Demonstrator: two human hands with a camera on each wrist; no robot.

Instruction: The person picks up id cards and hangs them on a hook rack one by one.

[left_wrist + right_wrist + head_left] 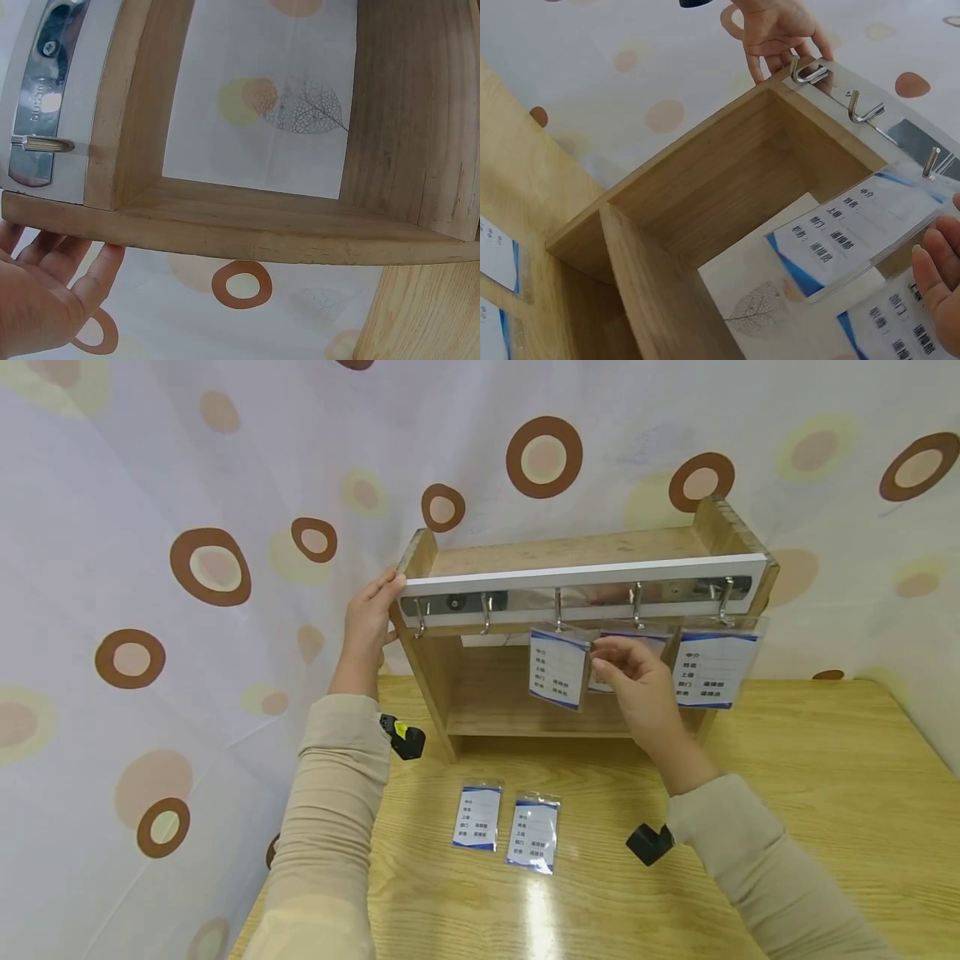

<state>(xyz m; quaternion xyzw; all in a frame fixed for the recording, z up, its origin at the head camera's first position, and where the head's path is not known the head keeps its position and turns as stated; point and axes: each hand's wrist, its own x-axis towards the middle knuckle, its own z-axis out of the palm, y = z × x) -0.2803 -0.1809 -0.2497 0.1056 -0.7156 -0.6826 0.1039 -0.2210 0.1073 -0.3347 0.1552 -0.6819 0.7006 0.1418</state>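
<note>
A wooden shelf point(517, 722) stands against the patterned backdrop, with a metal hook strip point(525, 602) along its upper front. My left hand point(367, 618) rests against the shelf's left end; its fingers point(94, 281) lie spread along the outer side panel. From the middle hook hangs a clear badge holder point(558, 667) with a white and blue card, slightly turned. Beside its right edge is my right hand point(637, 685), thumb and forefinger apart and close to the edge. Two more badge holders hang to the right, one point(637, 631) partly behind that hand, the other point(716, 668) at the end.
Two badge holders, one point(477, 816) left of the other point(533, 832), lie flat on the wood-grain table point(600, 910) in front of the shelf. The two left hooks point(486, 612) carry nothing. Black wrist devices point(648, 845) sit at both sleeves.
</note>
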